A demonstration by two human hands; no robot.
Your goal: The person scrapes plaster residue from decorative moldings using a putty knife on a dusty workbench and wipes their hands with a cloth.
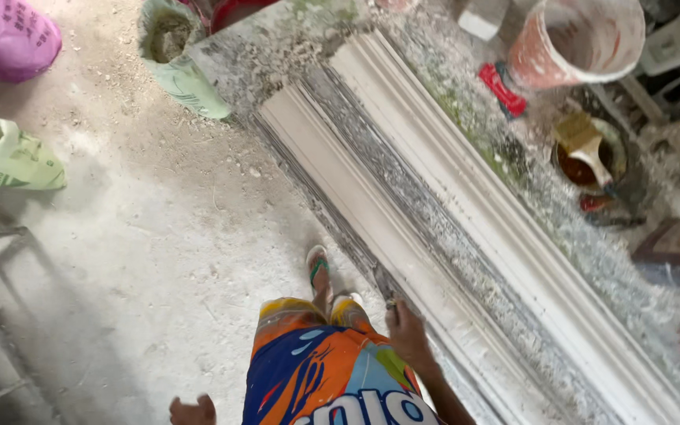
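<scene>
1. The right hand [409,334] rests fingers-down on the near edge of the long white plaster moulding [371,212]; its grip is loose, clasping nothing.
2. The moulding lies lengthwise on the dusty surface [277,55].
3. The left hand [192,411], at the bottom edge, is curled; whether its grip holds anything cannot be told.
4. A plastic bucket [580,39] stands beyond the moulding.

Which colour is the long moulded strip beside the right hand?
The moulded strip is white, seen best in the head view.
</scene>
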